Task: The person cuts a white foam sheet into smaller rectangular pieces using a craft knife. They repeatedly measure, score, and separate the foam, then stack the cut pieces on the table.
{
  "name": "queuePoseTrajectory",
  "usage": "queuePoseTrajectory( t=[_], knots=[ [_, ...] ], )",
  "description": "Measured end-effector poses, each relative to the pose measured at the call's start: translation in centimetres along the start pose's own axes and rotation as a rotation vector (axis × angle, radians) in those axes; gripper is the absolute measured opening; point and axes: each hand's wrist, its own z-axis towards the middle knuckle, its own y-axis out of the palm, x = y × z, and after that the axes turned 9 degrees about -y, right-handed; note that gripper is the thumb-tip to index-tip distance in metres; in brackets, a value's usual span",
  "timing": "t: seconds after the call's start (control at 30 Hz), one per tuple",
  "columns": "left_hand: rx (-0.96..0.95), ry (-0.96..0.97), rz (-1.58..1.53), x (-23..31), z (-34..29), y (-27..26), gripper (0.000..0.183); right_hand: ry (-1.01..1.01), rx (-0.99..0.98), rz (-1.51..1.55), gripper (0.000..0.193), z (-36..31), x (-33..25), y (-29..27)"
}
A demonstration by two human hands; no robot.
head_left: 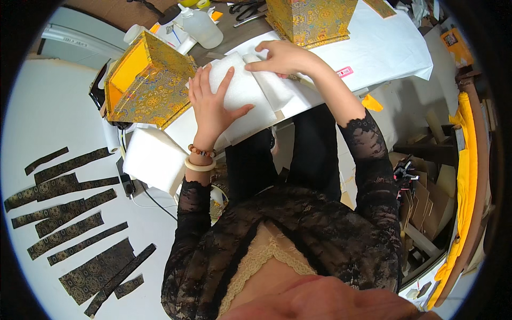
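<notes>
A white foam block (242,93) lies on the table in front of me. My left hand (212,101) is spread over its left part, thumb out towards the near edge. Along the block's right side runs a narrower white foam piece (273,88). My right hand (285,57) is over the far end of that piece, with thumb and index finger apart and the thumb touching the foam. Its other fingers are hidden under the palm. To the left of my left hand, a yellow brocade-patterned box (154,85) rests tilted, its plain yellow inside showing.
Another brocade box (312,21) stands at the far side. A squeeze bottle (201,26) and black scissors (246,8) lie beyond the foam. A white foam block (154,160) sits left of my forearm. Dark patterned strips (69,186) cover the left white surface. Yellow cloth (461,160) hangs right.
</notes>
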Motion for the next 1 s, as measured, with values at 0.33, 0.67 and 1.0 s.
queuePoseTrajectory(
  t=[0.33, 0.67, 1.0],
  knots=[
    [0.019, -0.014, -0.008, -0.2, -0.4, 0.3, 0.092, -0.117, 0.611, 0.090, 0.060, -8.0, 3.5, 0.0],
    [-0.009, -0.011, 0.016, 0.1, -0.1, 0.3, 0.093, -0.230, 0.926, -0.005, 0.051, -8.1, 0.6, 7.8],
    [-0.029, 0.017, 0.028, 0.5, 0.1, 0.3, 0.093, -0.455, 1.083, 0.012, 0.044, -6.1, 1.6, 8.7]
  ],
)
